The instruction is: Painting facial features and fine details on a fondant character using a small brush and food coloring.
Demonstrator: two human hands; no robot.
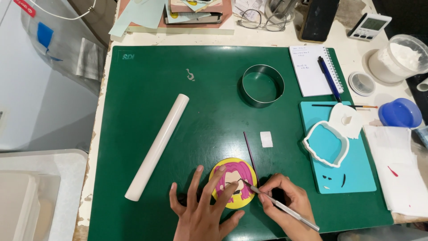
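Yellow disc [221,201] with pink hair and a face is seen lying on the green mat [147,98], largely built; fine facial detail is judged unfinished. It is steadied by the open, spread left hand [203,209], while a thin tool [285,209] is gripped by the right hand [290,203]. White powder is held in the clear tub [399,58]; nothing is enclosed by the metal ring [263,85].

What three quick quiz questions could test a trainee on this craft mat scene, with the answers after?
1. True or false: the left hand rests its fingers on the yellow disc.
2. Which hand holds the thin silver tool?
3. What lies nearer the white rolling pin: A) metal ring cutter, B) blue lid?

Key: 1 true. 2 the right hand. 3 A.
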